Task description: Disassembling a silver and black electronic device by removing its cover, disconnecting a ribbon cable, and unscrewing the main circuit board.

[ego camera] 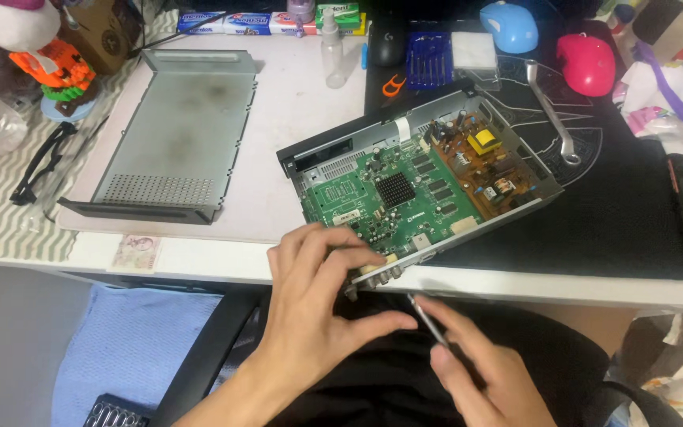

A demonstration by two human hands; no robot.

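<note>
An opened metal case (527,186) on the counter (294,119) holds a green circuit board (389,194) (brown board beside it). Left hand (318,292) grips its near corner; right hand (476,372) pinches a thin screwdriver (428,320)

Blue and green flat packs (270,21) along desk's far edge.

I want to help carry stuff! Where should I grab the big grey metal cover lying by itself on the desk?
Probably by the two long side edges of the grey metal cover, one hand coming from each side. It lies flat and open side up, with low bent-up walls along those edges that give fingers something to hook. The dark front lip nearest the desk edge is thinner. Go gently: sheet-metal edges can be sharp.
</note>
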